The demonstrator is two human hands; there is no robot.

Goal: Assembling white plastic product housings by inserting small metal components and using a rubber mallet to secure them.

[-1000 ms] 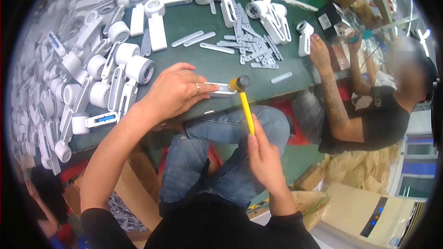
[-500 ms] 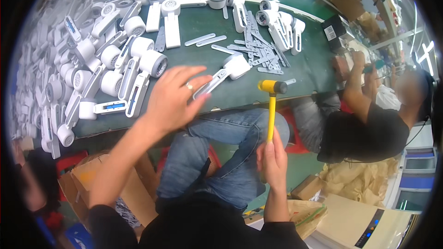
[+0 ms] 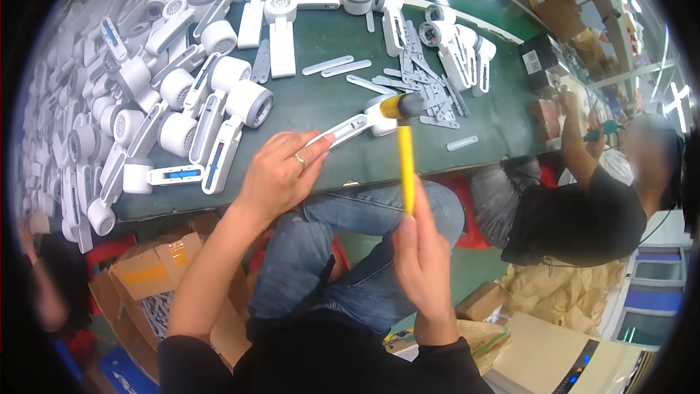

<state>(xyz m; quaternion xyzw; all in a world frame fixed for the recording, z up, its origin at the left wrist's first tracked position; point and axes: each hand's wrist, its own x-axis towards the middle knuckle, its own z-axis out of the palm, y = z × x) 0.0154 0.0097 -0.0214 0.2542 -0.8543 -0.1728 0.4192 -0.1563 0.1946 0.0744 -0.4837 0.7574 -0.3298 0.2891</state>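
My left hand (image 3: 284,175) pinches the handle end of a white handheld fan body (image 3: 351,130), which lies on the dark green table (image 3: 313,95) with its round head pointing away to the right. In my right hand (image 3: 424,266) is a mallet (image 3: 407,168) with a yellow handle and a yellow-and-black head. The mallet's head overlaps the fan's round end in the picture; whether they touch I cannot tell. Beyond it lies a heap of flat grey strips (image 3: 437,106), and one loose strip (image 3: 461,143) is to the right.
A large pile of white fan bodies (image 3: 177,87) covers the table's left side. More fans (image 3: 453,55) stand behind the strips. At lower left is an open cardboard box (image 3: 157,266) holding grey pieces. Another person (image 3: 576,204) sits at the right.
My left hand has come down and closed on the fan's handle. The mallet has swung left and toward the fan's head. The camera view has shifted slightly.
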